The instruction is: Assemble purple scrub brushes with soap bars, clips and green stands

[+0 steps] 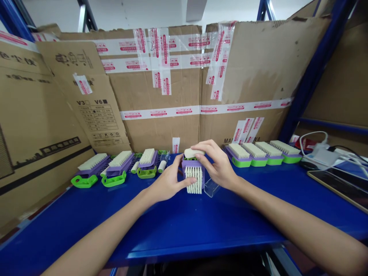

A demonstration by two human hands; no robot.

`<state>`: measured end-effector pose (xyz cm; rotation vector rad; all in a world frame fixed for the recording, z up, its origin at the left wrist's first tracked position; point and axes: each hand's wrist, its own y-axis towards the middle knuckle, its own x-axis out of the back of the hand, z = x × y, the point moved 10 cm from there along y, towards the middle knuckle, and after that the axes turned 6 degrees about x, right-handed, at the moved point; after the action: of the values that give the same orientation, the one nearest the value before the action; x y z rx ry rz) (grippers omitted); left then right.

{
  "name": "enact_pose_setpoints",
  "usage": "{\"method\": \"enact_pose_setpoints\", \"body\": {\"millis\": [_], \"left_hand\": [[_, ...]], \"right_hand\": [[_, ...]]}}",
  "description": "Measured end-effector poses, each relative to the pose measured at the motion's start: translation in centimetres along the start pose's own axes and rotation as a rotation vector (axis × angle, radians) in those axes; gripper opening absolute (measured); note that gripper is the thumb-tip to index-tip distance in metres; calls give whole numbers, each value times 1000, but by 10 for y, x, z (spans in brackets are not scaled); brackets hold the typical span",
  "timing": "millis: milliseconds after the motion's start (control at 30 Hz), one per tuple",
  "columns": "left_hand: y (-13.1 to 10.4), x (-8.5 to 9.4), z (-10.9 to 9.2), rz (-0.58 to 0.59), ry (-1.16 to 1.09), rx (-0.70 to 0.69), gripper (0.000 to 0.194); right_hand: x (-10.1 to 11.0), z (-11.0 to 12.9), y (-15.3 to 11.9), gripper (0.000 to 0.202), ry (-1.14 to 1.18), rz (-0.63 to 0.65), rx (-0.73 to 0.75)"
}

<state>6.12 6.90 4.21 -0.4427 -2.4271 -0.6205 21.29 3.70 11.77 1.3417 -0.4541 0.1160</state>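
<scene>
In front of me on the blue shelf stands a purple brush [194,180] with cream bristles facing me. My left hand [168,180] grips its left side, thumb lying across the bristles. With closed fingers, my right hand [217,163] holds a cream-coloured rounded piece [194,153] against the brush's top end, where a bit of green shows. Whether that piece is seated in the brush or only resting there, I cannot tell. Just right of the brush, a clear plastic part [211,188] lies on the shelf, below my right hand.
Left, several purple brushes [117,161] sit with green handle parts [114,179] and cream rollers [161,166]. Several brushes with green bases [258,162] line the back right. A phone [339,188] and white cables [326,147] lie far right. Taped cardboard [161,130] walls the back.
</scene>
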Motion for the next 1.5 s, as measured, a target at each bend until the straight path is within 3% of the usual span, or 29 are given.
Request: {"method": "enact_pose_setpoints", "body": {"millis": [533, 1000, 1200, 1500], "left_hand": [[-1, 0, -3, 6, -2, -30, 80], [-2, 2, -8, -16, 16, -85, 70], [-2, 2, -9, -12, -18, -76, 68], [-2, 2, -11, -14, 12, -90, 68]], "right_hand": [[-2, -21, -3, 20, 154, -58, -182], [-2, -25, -5, 21, 162, -63, -225], [11, -37, -8, 23, 179, -199, -295], [9, -27, -6, 25, 249, -220, -276]]}}
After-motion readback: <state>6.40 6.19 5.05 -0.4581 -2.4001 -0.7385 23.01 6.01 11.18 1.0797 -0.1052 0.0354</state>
